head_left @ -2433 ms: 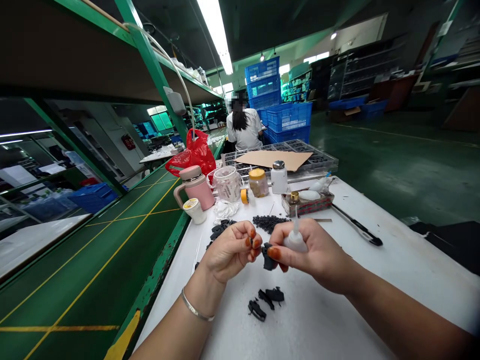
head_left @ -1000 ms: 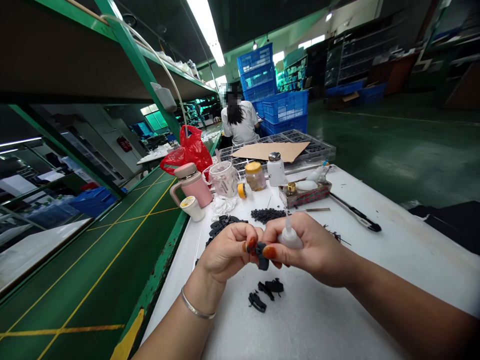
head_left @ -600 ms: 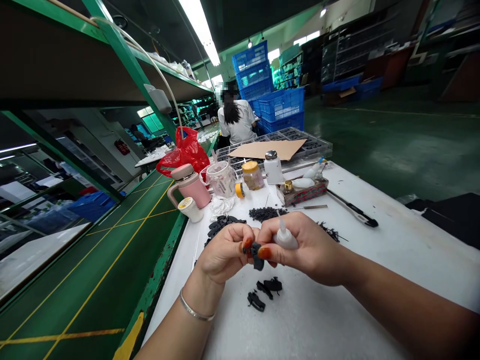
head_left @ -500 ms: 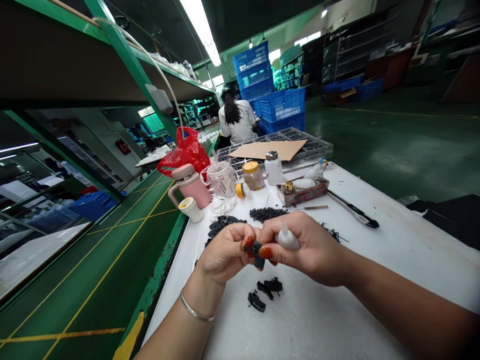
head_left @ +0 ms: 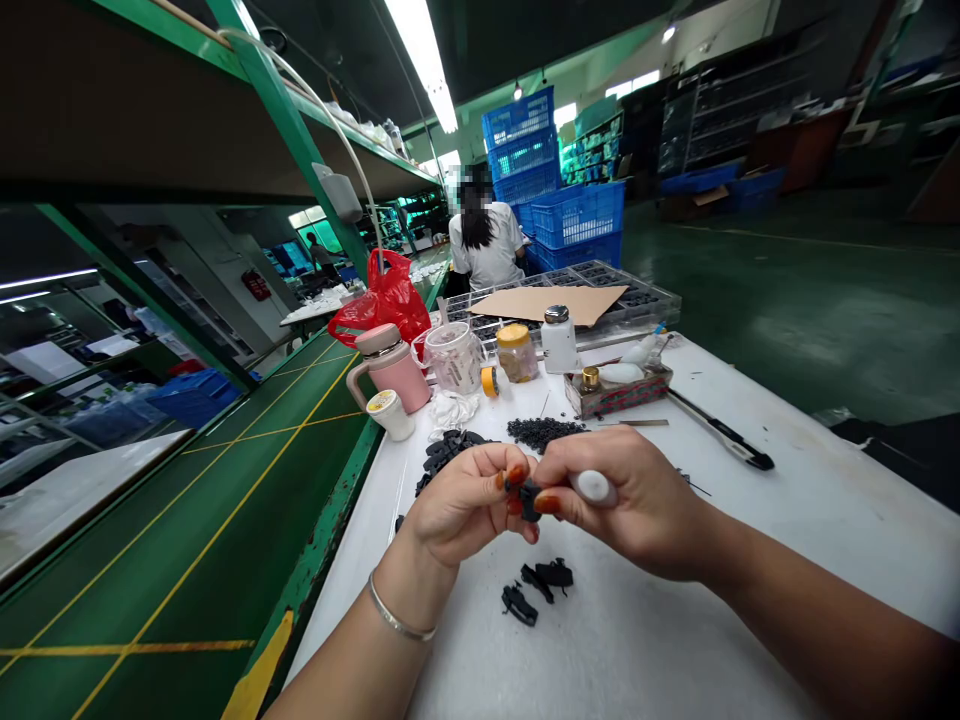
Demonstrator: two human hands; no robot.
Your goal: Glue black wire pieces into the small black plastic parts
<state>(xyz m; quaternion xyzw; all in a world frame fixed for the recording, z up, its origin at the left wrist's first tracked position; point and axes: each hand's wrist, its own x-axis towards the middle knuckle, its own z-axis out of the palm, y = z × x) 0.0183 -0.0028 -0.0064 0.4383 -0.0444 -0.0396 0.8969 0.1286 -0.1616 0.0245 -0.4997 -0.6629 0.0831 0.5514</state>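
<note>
Over the white tabletop my two hands meet at a small black part [head_left: 529,501]. My left hand [head_left: 466,505] pinches it from the left with thumb and fingertips. My right hand [head_left: 628,497] is closed round a small white squeeze bottle [head_left: 595,487], its rounded end facing me. The right thumb and forefinger also press against the black part; where they touch it is partly hidden. On the table below the hands lie several black parts [head_left: 538,580] with thin stubs. A heap of black pieces [head_left: 450,450] sits beyond my left hand, and a pile of tiny black bits [head_left: 544,432] lies farther back.
A pink mug [head_left: 397,378], a clear cup [head_left: 453,358], a yellow-lidded jar [head_left: 517,353] and a white pump bottle [head_left: 559,342] line the back. A patterned box [head_left: 621,398] and a black-handled tool [head_left: 724,433] lie right. A person [head_left: 484,240] sits beyond, by blue crates [head_left: 577,214].
The squeeze bottle has turned in my right hand: its nozzle pointed up earlier, and now a rounded end shows. Both hands still hold the black part. The whole view has shifted slightly.
</note>
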